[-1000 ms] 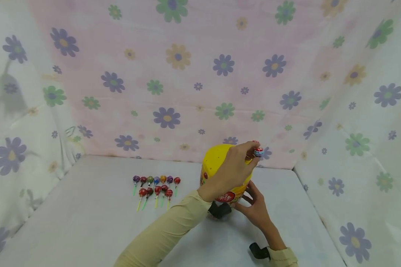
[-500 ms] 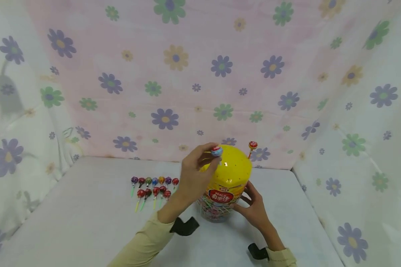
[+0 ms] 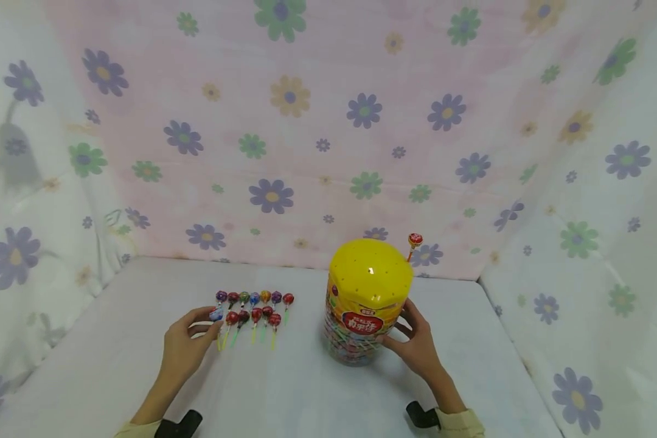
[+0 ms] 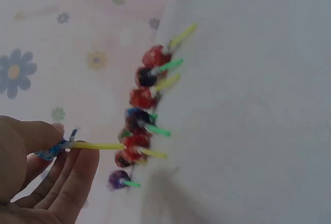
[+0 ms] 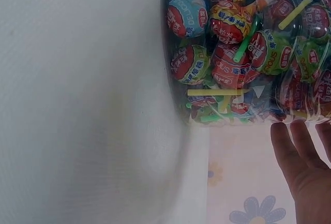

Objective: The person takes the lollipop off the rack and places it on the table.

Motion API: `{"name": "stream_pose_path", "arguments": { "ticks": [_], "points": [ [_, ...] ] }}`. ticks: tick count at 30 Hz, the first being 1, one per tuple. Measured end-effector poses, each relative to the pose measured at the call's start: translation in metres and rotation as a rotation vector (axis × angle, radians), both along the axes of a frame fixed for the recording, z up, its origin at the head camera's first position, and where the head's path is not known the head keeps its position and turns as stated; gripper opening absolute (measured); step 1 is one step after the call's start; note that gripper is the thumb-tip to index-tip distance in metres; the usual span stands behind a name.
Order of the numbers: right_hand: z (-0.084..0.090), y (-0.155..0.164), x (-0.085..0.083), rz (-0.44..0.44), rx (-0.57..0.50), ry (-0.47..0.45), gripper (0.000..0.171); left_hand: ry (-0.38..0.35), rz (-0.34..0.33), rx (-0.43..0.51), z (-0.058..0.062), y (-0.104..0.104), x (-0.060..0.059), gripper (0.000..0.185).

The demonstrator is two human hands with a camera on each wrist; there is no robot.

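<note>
In the head view my left hand (image 3: 186,344) is at the left end of the laid-out lollipops, pinching a blue-wrapped lollipop (image 3: 216,313) by its head between thumb and fingers. Its yellow stick (image 4: 98,145) points right in the left wrist view, towards the others. My right hand (image 3: 416,344) holds the lower right side of a clear candy jar (image 3: 356,322) with a yellow lid (image 3: 371,271), thumb in front and fingers round the side. Wrapped lollipops (image 5: 227,22) fill the jar. One red-and-yellow lollipop (image 3: 415,239) sticks up at the lid's right edge.
Two rows of lollipops lie on the white table (image 3: 285,395): the back row includes an orange one (image 3: 265,296), the front row a red one (image 3: 274,320). Flowered cloth (image 3: 306,152) walls the back and sides.
My left hand has carried the blue lollipop from the jar's lid down and left to the laid-out lollipops. My right hand has stayed on the jar.
</note>
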State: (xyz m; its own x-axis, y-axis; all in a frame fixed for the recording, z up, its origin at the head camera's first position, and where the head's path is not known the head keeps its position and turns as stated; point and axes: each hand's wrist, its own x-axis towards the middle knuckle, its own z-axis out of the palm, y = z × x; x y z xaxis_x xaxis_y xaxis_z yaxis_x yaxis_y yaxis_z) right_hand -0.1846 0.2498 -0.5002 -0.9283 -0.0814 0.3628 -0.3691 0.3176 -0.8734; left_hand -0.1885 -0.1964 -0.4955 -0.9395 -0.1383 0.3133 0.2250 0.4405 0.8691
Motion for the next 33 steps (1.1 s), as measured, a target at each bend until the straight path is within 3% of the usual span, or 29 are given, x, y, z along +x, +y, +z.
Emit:
{"name": "stream_pose_path", "arguments": {
  "ticks": [5,11,17,23,28,30,33],
  "points": [
    [0.0,0.0,-0.001,-0.002,-0.002,0.006,0.092,-0.097,0.013,-0.13,-0.019,-0.023,-0.002,0.036],
    [0.0,0.0,-0.001,-0.001,0.004,-0.002,0.093,-0.173,-0.001,-0.213,-0.025,-0.024,-0.023,0.037],
    [-0.001,0.0,0.0,0.004,0.008,0.005,0.092,-0.191,-0.01,-0.253,-0.029,-0.02,-0.04,0.034],
    [-0.002,0.001,-0.001,0.001,0.005,0.01,0.091,-0.18,0.029,-0.282,-0.03,-0.018,-0.042,0.031],
    [0.001,0.001,0.0,0.001,0.0,0.009,0.092,-0.183,0.033,-0.301,-0.023,-0.016,-0.038,0.033],
    [0.001,0.001,0.0,0.002,0.0,0.009,0.093,-0.139,0.038,-0.302,-0.014,-0.011,-0.035,0.032],
    [0.001,0.0,0.0,0.007,0.003,0.011,0.093,-0.009,0.028,-0.27,0.006,0.005,-0.027,0.028]
  ]
}}
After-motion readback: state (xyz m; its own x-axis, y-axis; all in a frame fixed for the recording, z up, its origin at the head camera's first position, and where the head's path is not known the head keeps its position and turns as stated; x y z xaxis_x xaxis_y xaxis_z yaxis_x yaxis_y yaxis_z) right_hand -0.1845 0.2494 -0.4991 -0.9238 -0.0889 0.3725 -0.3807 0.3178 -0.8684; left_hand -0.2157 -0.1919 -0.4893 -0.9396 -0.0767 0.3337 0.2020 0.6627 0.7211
